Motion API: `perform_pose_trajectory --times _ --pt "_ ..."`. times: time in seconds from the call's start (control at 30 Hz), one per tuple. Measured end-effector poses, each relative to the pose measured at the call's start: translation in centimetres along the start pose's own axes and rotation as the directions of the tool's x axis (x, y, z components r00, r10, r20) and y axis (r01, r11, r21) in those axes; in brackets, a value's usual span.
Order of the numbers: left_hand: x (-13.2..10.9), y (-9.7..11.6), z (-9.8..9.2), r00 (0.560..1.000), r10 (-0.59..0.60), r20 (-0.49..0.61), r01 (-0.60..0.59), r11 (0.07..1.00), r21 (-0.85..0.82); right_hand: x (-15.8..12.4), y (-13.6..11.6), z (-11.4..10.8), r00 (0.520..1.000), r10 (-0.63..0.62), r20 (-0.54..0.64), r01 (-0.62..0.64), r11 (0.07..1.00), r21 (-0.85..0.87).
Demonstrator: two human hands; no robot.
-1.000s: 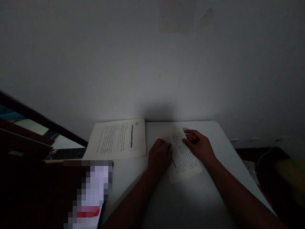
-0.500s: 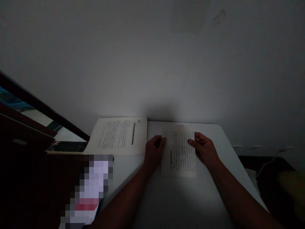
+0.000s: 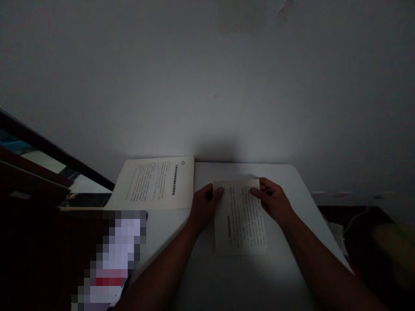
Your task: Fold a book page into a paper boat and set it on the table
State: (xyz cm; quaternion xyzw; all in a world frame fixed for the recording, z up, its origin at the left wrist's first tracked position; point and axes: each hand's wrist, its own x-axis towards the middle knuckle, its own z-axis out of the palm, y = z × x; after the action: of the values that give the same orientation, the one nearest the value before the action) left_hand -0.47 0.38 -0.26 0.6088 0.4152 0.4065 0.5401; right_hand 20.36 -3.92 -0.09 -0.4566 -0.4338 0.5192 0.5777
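A printed sheet of paper (image 3: 240, 220), folded to a small size as far as I can see, is held over the white table between my two hands. My left hand (image 3: 205, 206) pinches its left edge, with the thumb on the printed face. At the upper right corner my right hand (image 3: 272, 198) grips it the same way, thumb on top and fingers behind. Left of my left hand lies a larger stack of printed pages (image 3: 155, 183), its text turned sideways. Whether those pages are bound is unclear.
The white table (image 3: 288, 181) stands against a grey wall (image 3: 155, 86). A blurred-out phone-like screen (image 3: 121, 246) is at the table's left edge. Dark wooden furniture (image 3: 29, 185) is on the left. A pale cable (image 3: 356, 216) hangs at the right, near a dim yellowish shape.
Both hands still hold the paper. Its lower edge has come down and nearer to me, and it looks more opaque now. The whole view has shifted slightly.
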Motion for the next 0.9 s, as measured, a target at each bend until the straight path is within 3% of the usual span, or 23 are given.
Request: perform_pose_trajectory --times 0.23,0.43,0.6,0.9 --pt "-0.05 -0.06 -0.06 1.000 0.021 0.004 -0.021 0.998 0.053 0.10 0.24 -0.02 1.000 0.017 -0.013 -0.016 0.992 0.126" --pt "0.03 -0.13 -0.06 1.000 0.005 0.021 -0.006 1.000 0.019 0.08 0.15 0.01 0.992 0.059 -0.115 -0.053 0.997 0.055" --pt "0.01 0.28 -0.04 1.000 0.026 -0.013 -0.025 0.999 0.049 0.00 -0.03 0.10 0.993 0.062 -0.102 -0.055 0.996 0.068" --pt "0.01 0.20 -0.05 1.000 -0.006 0.026 0.006 1.000 0.011 0.08 0.10 0.03 0.993 0.067 -0.097 -0.062 0.996 0.060"
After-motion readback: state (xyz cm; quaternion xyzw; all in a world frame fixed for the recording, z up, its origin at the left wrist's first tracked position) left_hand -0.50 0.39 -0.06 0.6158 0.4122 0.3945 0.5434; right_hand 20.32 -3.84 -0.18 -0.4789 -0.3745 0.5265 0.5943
